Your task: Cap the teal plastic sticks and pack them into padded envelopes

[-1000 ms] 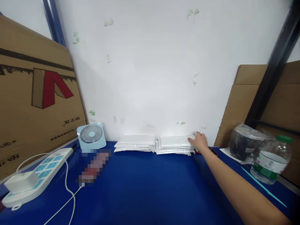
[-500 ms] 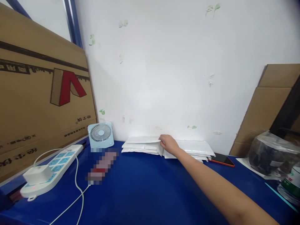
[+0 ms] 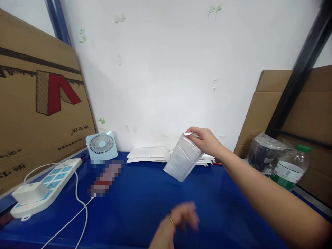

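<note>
In my right hand [image 3: 204, 140] a white padded envelope [image 3: 183, 157] hangs tilted, pinched at its top edge between thumb and fingers. Its lower corner is over the blue table [image 3: 145, 207]. Behind it, a stack of white padded envelopes [image 3: 149, 154] lies against the wall. A second white stack [image 3: 206, 159] is partly hidden by the held envelope and my right hand. My left hand [image 3: 184, 215], with a bracelet at the wrist, is low in front over the table. It is blurred, its fingers look loosely apart, and nothing shows in it.
At left are a light-blue fan [image 3: 102, 147], a pixelated phone-like item [image 3: 107, 178] on a white cable [image 3: 77, 197], and a power strip [image 3: 53, 186] beside a large cardboard box [image 3: 46, 131]. A plastic bottle [image 3: 292, 169] and a bagged dark object [image 3: 261, 154] stand at right.
My right hand has lifted an envelope off the left stack and brought it rightward and nearer. My left hand has come into view from below. The view has shifted right.
</note>
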`<state>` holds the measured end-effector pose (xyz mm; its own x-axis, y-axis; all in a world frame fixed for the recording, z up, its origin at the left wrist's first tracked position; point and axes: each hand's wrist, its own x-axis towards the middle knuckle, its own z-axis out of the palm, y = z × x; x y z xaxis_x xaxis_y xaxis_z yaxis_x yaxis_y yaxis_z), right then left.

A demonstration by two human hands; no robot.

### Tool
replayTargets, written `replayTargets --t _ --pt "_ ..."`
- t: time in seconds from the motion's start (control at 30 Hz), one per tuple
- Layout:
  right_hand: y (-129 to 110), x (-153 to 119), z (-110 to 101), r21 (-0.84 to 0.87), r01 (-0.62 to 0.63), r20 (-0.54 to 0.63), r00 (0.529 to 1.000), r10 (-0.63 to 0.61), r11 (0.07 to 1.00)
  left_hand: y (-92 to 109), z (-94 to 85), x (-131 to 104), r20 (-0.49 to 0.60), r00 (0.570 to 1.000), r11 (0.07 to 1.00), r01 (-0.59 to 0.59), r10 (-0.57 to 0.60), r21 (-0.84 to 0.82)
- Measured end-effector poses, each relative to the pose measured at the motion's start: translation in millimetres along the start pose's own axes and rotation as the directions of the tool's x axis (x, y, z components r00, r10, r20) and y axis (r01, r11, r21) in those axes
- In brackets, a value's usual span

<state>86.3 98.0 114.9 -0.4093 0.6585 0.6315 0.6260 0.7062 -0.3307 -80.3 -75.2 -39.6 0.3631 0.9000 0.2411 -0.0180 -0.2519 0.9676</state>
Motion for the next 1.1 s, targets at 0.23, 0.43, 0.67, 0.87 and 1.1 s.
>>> replayTargets --t 0.23,0.43,0.67,0.87,1.1 --pt "-26.1 -51.9 -15.2 0.163 -0.103 0.041 0.994 0.098 0.981 34.9 17.4 90.2 -0.618 0.741 0.96 -0.262 0.263 0.095" --pt "28.7 -111.3 2.8 0.76 -0.386 0.076 0.853 0.517 0.524 23.9 4.4 99.7 -0.363 0.918 0.985 -0.119 0.156 0.123" --pt "56.3 -147.9 78.9 0.936 -0.162 0.351 0.434 0.83 -0.312 46.0 -13.1 137.4 -0.016 0.996 0.933 -0.078 0.089 0.352" --pt "43.3 -149.0 100.2 0.858 -0.208 0.511 0.434 0.742 -0.469 48.6 0.9 175.3 -0.069 0.996 0.895 0.082 -0.057 0.439" --pt "40.2 -149.5 103.0 0.79 -0.199 0.605 0.399 0.689 -0.579 46.9 32.7 213.8 -0.38 0.909 0.982 0.191 -0.174 0.007"
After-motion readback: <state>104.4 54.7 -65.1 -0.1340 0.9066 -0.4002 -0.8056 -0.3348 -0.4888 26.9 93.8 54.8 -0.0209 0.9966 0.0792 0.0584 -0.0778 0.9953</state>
